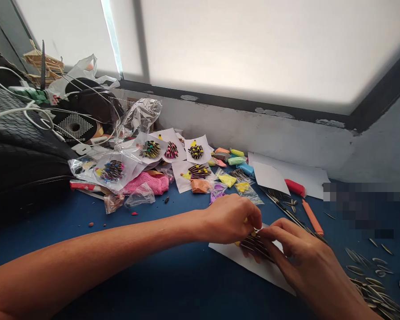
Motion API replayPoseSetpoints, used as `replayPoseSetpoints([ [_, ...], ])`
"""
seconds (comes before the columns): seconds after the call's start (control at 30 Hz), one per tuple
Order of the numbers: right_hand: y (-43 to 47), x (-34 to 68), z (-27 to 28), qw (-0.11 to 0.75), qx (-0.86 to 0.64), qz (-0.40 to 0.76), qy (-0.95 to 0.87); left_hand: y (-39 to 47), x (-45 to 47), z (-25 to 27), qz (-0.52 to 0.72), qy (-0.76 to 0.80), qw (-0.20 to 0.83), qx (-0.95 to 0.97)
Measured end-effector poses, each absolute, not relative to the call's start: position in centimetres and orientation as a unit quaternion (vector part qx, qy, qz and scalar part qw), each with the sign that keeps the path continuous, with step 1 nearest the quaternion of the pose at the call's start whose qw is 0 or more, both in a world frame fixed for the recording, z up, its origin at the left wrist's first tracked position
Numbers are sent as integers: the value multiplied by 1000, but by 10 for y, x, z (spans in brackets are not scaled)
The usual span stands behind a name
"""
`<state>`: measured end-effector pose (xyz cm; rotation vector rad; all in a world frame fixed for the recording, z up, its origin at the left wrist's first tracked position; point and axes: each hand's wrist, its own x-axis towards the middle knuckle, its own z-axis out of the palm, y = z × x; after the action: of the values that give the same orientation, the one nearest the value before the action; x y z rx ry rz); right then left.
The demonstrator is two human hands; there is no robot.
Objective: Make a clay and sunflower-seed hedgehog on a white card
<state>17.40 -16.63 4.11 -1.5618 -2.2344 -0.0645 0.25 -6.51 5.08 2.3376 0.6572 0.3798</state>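
A small hedgehog-like figure with striped sunflower seeds as spines and yellow bits lies on a sheet of white paper. Over its upper edge, my left hand is closed, fingers curled down and pinched; what they hold is hidden. My right hand reaches in from the right, thumb and forefinger drawn together at the figure's top edge. Whether a small piece sits between those fingertips I cannot make out. Part of the figure is covered by both hands.
Several finished-looking seed figures on paper lie behind, beside coloured clay packets. Loose sunflower seeds are scattered at right, near an orange stick-like tool. A pink cloth, spool and white cables crowd the left.
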Motion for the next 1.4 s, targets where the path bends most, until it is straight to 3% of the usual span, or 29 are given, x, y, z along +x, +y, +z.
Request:
replayPoseSetpoints([
  [0.33, -168, 175, 42, 205, -560, -38, -802, -66, 1, 53, 105, 255, 274, 921],
  [0.7, -166, 175, 45, 225, -553, -60, -800, -65, 0, 53, 132, 248, 300, 912],
  [0.83, -167, 174, 47, 237, -568, -40, -787, -65, -1, 59, 160, 272, 396, 862],
  [1.03, -169, 161, 57, 330, -560, 82, -756, -70, -7, 72, 102, 240, 635, 727],
  [1.23, -174, 154, 57, 375, -560, 210, -708, -80, -8, 77, 86, 141, 662, 731],
  [1.4, -173, 161, 56, 395, -565, 145, -710, -73, -7, 70, 84, 129, 730, 666],
])
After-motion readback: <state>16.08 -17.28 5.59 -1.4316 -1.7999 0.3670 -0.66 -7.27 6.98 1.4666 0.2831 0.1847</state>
